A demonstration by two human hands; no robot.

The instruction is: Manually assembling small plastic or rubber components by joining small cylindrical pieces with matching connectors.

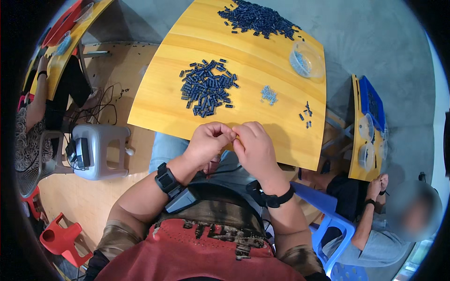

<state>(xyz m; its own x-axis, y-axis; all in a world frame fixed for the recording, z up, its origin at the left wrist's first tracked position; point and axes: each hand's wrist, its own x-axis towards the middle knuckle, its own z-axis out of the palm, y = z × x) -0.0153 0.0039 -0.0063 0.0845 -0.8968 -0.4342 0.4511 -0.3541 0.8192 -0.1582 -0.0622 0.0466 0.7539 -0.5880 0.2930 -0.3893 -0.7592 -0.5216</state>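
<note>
At the near edge of the yellow wooden table [161, 100], my left hand [208, 143] and my right hand [255, 147] meet with fingertips pinched together. Whatever lies between the fingers is too small and too covered to make out. Beyond my left hand is a loose heap of small dark cylindrical pieces [206, 89]. A little pile of tiny pale blue-grey parts [269, 95] lies farther off, beyond my right hand. Several dark pieces [307, 112] are scattered near the table's right side.
A bigger heap of dark pieces [258, 18] covers the far end. Beside it stands a clear round tub [307, 60] with pale parts inside. On my right, a person [375, 234] sits by another table holding a blue tray [371, 103]. At left are a grey stool [98, 150] and a red stool [65, 239].
</note>
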